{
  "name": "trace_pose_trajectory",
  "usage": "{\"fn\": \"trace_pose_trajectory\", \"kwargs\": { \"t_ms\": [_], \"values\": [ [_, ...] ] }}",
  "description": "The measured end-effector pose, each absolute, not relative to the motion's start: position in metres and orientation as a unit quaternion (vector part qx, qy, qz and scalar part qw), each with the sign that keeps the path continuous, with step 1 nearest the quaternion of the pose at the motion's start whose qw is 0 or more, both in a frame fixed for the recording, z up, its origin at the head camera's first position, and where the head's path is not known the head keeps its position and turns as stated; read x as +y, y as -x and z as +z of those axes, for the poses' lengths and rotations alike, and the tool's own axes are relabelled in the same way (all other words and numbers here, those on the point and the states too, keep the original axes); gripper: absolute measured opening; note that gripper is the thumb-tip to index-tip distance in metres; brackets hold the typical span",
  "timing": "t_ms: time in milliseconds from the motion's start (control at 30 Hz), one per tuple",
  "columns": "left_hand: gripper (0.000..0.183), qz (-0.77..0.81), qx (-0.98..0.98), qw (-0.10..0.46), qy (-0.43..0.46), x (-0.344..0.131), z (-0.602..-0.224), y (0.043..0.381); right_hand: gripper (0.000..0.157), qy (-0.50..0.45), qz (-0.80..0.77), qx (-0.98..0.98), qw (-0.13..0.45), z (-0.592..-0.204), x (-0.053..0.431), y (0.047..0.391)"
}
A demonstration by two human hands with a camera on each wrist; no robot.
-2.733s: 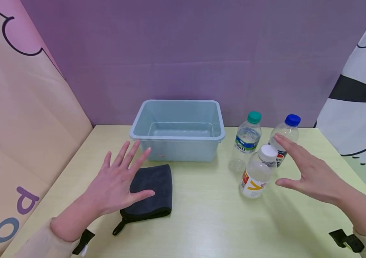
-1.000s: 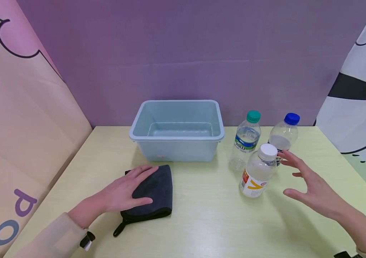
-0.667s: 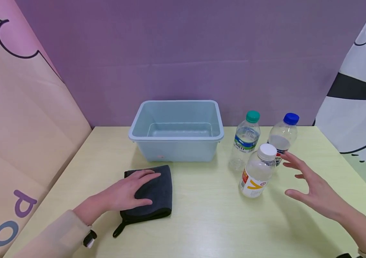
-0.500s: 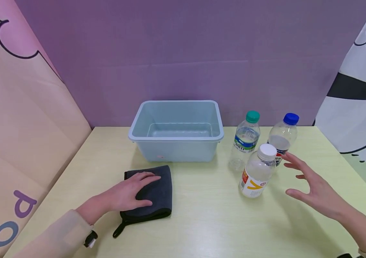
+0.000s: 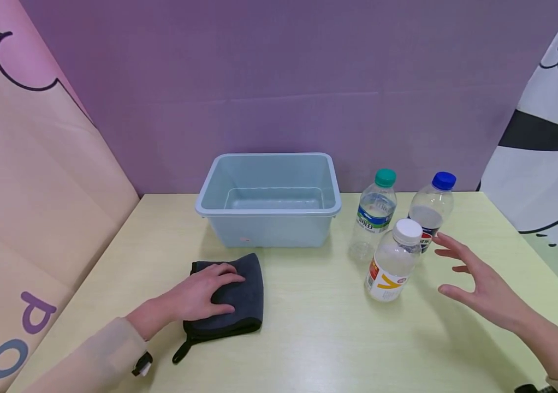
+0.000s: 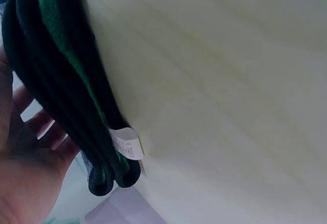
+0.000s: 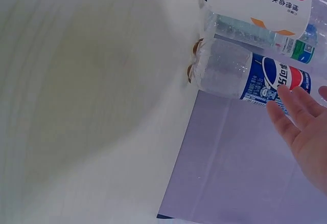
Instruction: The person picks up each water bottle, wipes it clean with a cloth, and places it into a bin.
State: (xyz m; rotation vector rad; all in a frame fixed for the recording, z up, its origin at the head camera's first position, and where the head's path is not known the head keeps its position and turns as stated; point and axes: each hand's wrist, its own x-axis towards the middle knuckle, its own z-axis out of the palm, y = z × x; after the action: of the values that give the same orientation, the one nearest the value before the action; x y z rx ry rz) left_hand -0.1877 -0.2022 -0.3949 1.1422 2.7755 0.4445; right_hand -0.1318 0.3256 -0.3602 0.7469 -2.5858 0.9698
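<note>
My left hand (image 5: pixel 202 292) rests on a folded dark grey towel (image 5: pixel 249 284) with black edging and a hanging loop, fingers bent over its top and thumb apart. In the left wrist view, its layered edge shows a green inside and a white tag (image 6: pixel 126 143). My right hand (image 5: pixel 485 289) holds nothing, its fingers spread beside the bottles. Nearest to it stand a white-capped clear bottle (image 5: pixel 392 267) and a blue-capped Pepsi bottle (image 5: pixel 431 207), whose label overlaps the fingertips in the right wrist view. A green-capped bottle (image 5: pixel 374 213) stands left of them.
A light blue plastic tub (image 5: pixel 269 229) with nothing in it stands at the back of the pale wooden table (image 5: pixel 308 338). Behind it hangs a purple cloth backdrop (image 5: pixel 279 82). Printed curtains (image 5: pixel 28 207) close off the sides.
My left hand has come down from above onto the towel, and its fingers have drawn in over it. My right hand has shifted slightly right and down, away from the bottles.
</note>
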Motion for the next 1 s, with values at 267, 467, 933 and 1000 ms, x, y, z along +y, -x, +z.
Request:
{"fn": "trace_pose_trajectory", "kwargs": {
  "t_ms": [267,467,933,1000],
  "values": [
    [0.036,0.160,0.908,0.027,-0.387,-0.2009,-0.3961,0.1868,0.089,-0.247,0.337,-0.899,0.132,-0.3606,0.3284,0.1344],
    [0.027,0.160,0.903,0.022,-0.399,-0.1980,-0.3957,0.1851,0.087,-0.243,0.345,-0.897,0.131,-0.3606,0.3292,0.1354],
    [0.017,0.196,0.899,0.007,-0.392,-0.1972,-0.3930,0.1878,0.086,-0.257,0.389,-0.876,0.122,-0.3544,0.3225,0.1403],
    [0.017,0.206,0.900,0.007,-0.384,-0.1973,-0.3929,0.1873,0.086,-0.259,0.393,-0.874,0.122,-0.3545,0.3211,0.1410]
  ]
}}
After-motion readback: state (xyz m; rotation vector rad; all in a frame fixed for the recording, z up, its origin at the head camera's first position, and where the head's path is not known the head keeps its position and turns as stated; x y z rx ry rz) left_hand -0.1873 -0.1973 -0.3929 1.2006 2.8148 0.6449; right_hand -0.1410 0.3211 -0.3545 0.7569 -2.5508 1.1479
